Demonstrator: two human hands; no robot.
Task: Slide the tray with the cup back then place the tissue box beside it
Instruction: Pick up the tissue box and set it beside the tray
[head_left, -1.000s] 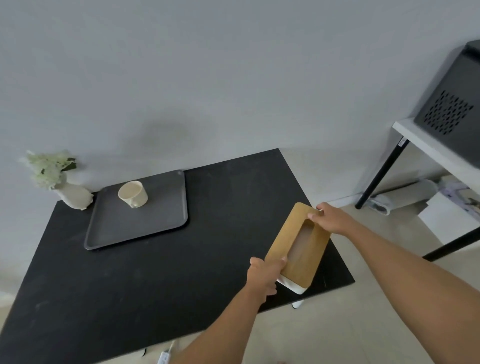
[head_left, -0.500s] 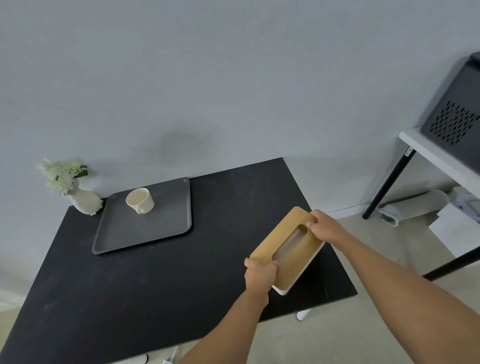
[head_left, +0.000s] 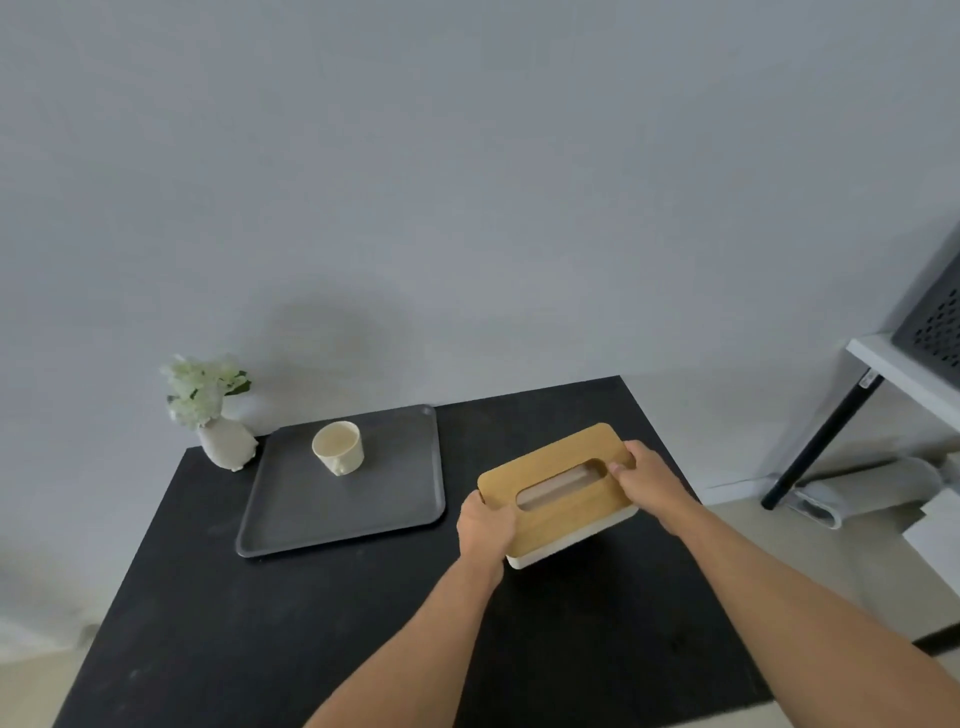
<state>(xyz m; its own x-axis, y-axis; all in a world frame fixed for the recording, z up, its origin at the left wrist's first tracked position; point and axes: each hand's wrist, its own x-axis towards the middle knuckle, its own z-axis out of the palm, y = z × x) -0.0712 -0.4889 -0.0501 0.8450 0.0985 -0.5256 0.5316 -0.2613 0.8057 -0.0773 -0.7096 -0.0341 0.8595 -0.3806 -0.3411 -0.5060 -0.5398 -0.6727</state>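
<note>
We grip the tissue box (head_left: 558, 493) at centre frame, left hand (head_left: 485, 525) and right hand (head_left: 647, 480) fingers clamped on its ends, just right of the tray (head_left: 395, 499); next, we judge, lower it onto the worktop (head_left: 260, 623) beside that tray

Cream cup (head_left: 337, 448) upright on grey tray (head_left: 363, 512); wood-lidded tissue box (head_left: 558, 491) just right.

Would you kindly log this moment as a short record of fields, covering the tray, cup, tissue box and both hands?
surface: black rectangular table
tray: dark grey flat tray, at the table's back, near the wall
cup: cream cup, upright on the tray
tissue box: white box with wooden slotted lid, right of the tray, apart from it
left hand: grip on the box's near-left end
right hand: grip on the box's far-right end
bystander: white vase of pale flowers, left of the tray
</note>
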